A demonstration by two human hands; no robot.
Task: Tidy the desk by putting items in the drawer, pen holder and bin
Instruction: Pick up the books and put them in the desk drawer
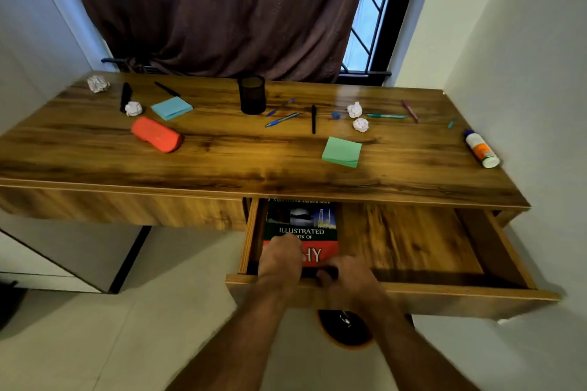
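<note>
Left to right, the table (222, 162) carries paper balls, pens, the orange case (156, 134), sticky pads, the pen holder (252, 94) and glue (480, 149): nearly all remains. Your left hand (279, 259) rests on the book (301, 232) inside the open drawer (413, 238), and your right hand (349, 279) curls its fingers at its near edge; exact grip, I cannot tell.

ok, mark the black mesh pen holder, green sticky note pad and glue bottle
black mesh pen holder (252, 95), head view, front wall
green sticky note pad (341, 151), head view, top sheet
white glue bottle (479, 149), head view, orange label
</note>
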